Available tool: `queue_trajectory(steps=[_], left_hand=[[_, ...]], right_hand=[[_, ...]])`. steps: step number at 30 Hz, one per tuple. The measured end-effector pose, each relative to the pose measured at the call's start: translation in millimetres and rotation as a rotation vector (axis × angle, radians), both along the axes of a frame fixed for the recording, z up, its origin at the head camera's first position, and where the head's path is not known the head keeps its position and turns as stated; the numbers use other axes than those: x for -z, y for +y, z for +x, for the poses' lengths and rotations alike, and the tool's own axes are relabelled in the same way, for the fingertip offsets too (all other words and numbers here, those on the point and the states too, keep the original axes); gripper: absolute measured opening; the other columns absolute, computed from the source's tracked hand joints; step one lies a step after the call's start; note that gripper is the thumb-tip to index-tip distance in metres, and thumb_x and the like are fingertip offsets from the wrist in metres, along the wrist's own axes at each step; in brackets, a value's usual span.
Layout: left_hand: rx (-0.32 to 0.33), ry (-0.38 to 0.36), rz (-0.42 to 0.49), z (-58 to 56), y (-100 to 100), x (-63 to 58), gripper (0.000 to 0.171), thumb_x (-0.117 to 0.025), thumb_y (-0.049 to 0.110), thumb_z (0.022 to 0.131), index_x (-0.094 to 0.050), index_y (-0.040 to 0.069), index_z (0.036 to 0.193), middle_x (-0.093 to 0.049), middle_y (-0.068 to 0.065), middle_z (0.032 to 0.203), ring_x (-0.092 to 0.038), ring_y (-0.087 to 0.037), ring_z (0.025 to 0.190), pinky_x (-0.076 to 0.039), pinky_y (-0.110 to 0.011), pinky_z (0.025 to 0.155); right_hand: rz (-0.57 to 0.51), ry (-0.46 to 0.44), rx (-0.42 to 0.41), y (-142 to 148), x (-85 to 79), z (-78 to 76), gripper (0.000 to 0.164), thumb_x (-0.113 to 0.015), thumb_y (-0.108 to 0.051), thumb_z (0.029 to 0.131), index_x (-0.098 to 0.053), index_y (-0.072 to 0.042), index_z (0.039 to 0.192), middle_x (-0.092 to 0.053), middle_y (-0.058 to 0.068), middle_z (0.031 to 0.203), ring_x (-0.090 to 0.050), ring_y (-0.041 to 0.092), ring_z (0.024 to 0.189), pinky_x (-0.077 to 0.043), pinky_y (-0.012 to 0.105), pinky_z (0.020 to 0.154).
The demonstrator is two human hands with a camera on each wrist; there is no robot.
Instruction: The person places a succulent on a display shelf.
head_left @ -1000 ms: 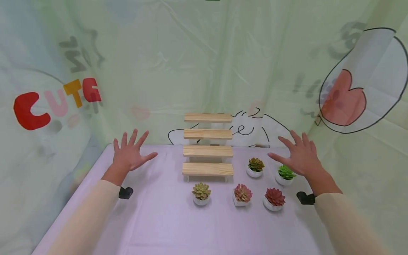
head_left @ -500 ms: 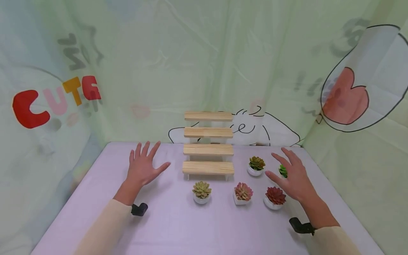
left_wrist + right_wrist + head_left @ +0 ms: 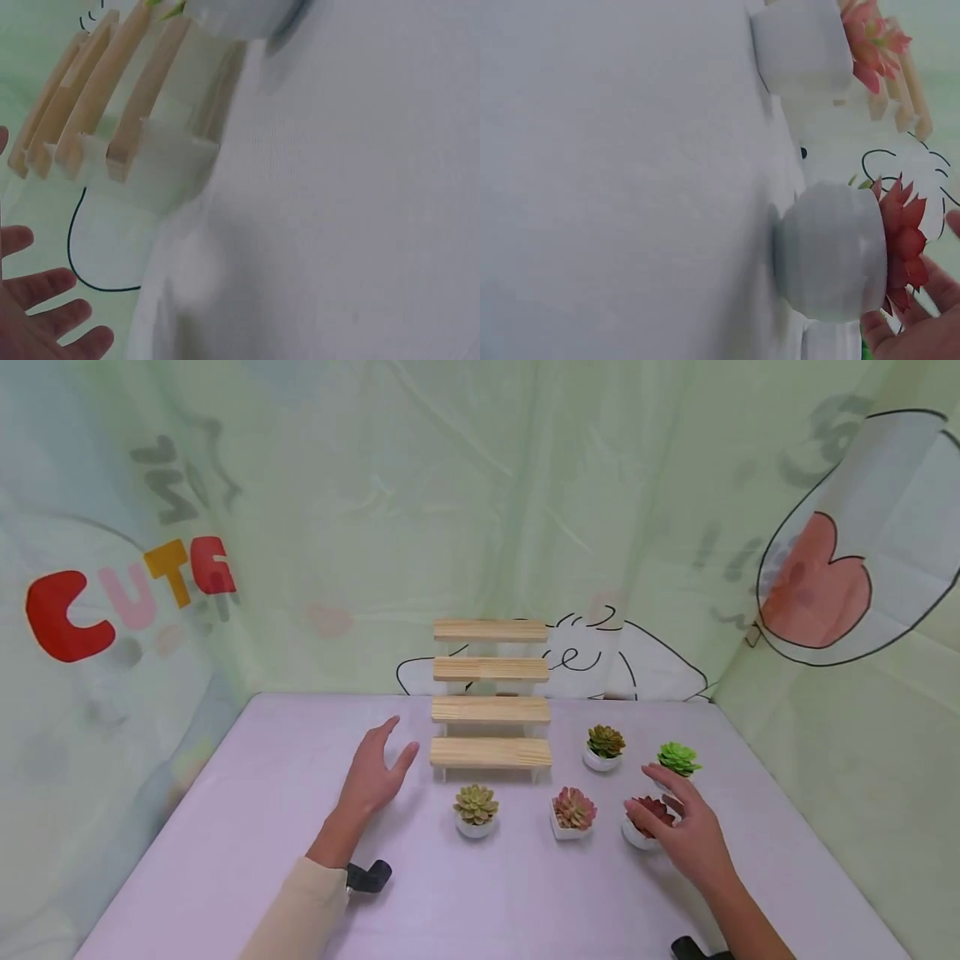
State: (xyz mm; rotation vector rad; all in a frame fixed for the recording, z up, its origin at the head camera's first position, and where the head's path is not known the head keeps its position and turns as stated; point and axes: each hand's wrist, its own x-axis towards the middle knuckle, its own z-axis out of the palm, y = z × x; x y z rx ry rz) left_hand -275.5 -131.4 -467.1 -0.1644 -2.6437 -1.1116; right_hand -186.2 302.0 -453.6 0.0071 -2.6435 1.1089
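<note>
My left arm (image 3: 330,845) angles up and rightward on my head feed, its pale sleeve (image 3: 297,908) ending short of the wrist (image 3: 352,817). I have the left hand (image 3: 371,777) raised, thumb (image 3: 405,761) spread from loosely straight fingers (image 3: 43,288). My right arm (image 3: 742,910), bare where I can see it, slants up and leftward; there the right hand (image 3: 692,831) reaches out with fingers gently bent and thumb held apart from them
</note>
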Motion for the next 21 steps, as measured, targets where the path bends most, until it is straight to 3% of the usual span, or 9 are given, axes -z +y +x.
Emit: queue_trajectory(steps=[2,5,10,12,15,21], left_hand=[[0.017,-0.046,0.118,-1.5,5.1,0.9,0.066,-0.052,0.055,0.09,-0.039,0.018,0.143,-0.046,-0.011,0.139,-0.042,-0.029,0.13,-0.037,-0.048,0.107],[0.029,-0.134,0.277,-6.3,12.7,3.2,0.057,-0.057,0.046,0.091,-0.046,0.017,0.138,-0.052,-0.01,0.133,-0.049,-0.028,0.124,-0.044,-0.045,0.101],[0.043,-0.255,0.42,-12.0,21.4,8.8,0.049,-0.061,0.037,0.09,-0.051,0.017,0.134,-0.057,-0.007,0.125,-0.06,-0.022,0.109,-0.054,-0.038,0.086],[0.064,-0.298,0.499,-14.4,22.5,10.2,0.051,-0.064,0.034,0.089,-0.05,0.014,0.135,-0.057,-0.008,0.124,-0.062,-0.021,0.104,-0.055,-0.036,0.084],[0.095,-0.36,0.63,-20.0,22.9,12.3,0.056,-0.068,0.027,0.087,-0.048,0.01,0.136,-0.056,-0.012,0.122,-0.064,-0.02,0.099,-0.056,-0.037,0.084],[0.156,-0.458,0.759,-27.6,24.1,15.5,0.059,-0.068,0.014,0.086,-0.044,0.007,0.139,-0.056,-0.017,0.117,-0.065,-0.019,0.094,-0.055,-0.037,0.086]], right_hand=[[-0.05,-0.046,0.032,-1.3,1.6,4.1,0.069,-0.07,-0.047,0.08,-0.045,-0.02,0.139,-0.042,0.008,0.142,-0.046,0.028,0.121,-0.041,0.002,0.078],[-0.14,-0.093,0.061,-1.7,4.2,8.7,0.073,-0.073,-0.045,0.078,-0.044,-0.018,0.14,-0.045,0.012,0.137,-0.05,0.023,0.116,-0.042,0.002,0.072],[-0.177,-0.145,0.114,-1.7,10.2,13.2,0.075,-0.077,-0.043,0.075,-0.045,-0.016,0.138,-0.053,0.006,0.123,-0.049,0.002,0.099,-0.042,0.003,0.072],[-0.19,-0.162,0.115,-2.0,10.9,13.7,0.078,-0.078,-0.041,0.074,-0.044,-0.016,0.138,-0.053,0.006,0.123,-0.048,-0.001,0.097,-0.042,0.005,0.072],[-0.212,-0.195,0.106,-1.2,11.5,13.1,0.087,-0.079,-0.04,0.073,-0.035,-0.016,0.144,-0.051,0.008,0.128,-0.046,-0.004,0.098,-0.041,0.005,0.073],[-0.275,-0.298,0.086,4.9,16.2,13.5,0.106,-0.079,-0.04,0.072,-0.014,-0.016,0.151,-0.046,0.014,0.137,-0.044,-0.016,0.094,-0.04,0.001,0.075]])
